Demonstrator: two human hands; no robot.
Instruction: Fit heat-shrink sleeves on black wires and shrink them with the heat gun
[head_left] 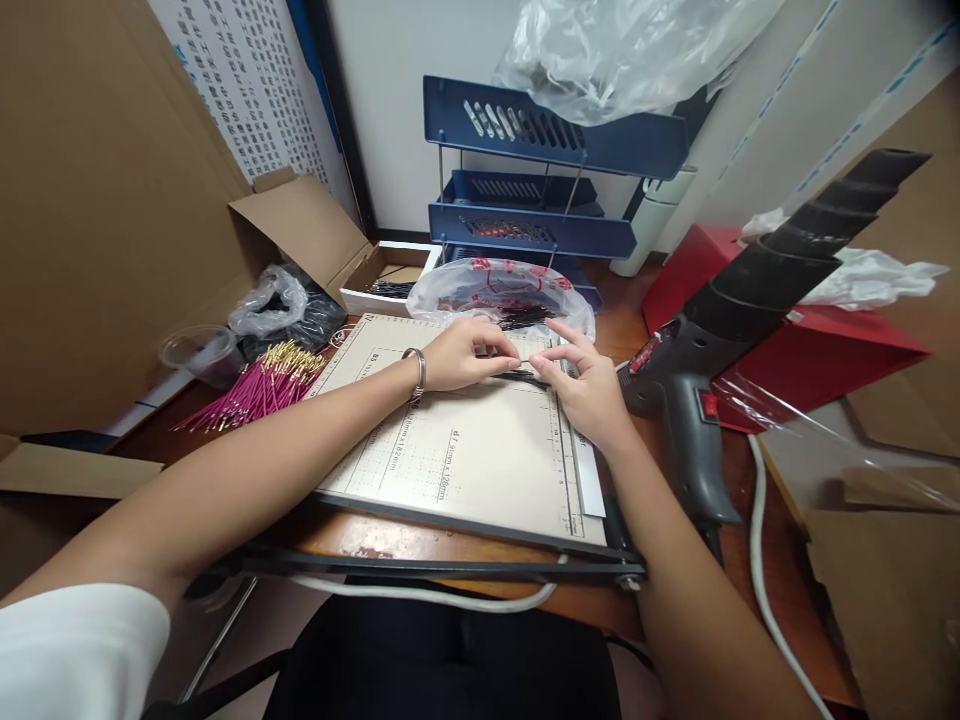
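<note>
Thin strand [525, 361] spans left hand [461, 354] and right hand [592, 392], fingers apparently pinching its ends beside dark wires [527, 378], a fiddly hold calling for steadiness.

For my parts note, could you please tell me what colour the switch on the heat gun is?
The switch is red, seen in the head view.

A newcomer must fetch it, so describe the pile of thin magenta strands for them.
Find the large cream board printed with measuring lines, on the glossy brown table. By its left edge, in front of a shiny black plastic bag, lies the pile of thin magenta strands. Gold-coloured tips set it apart from the bag and the clear round plastic tub beside it.
</note>
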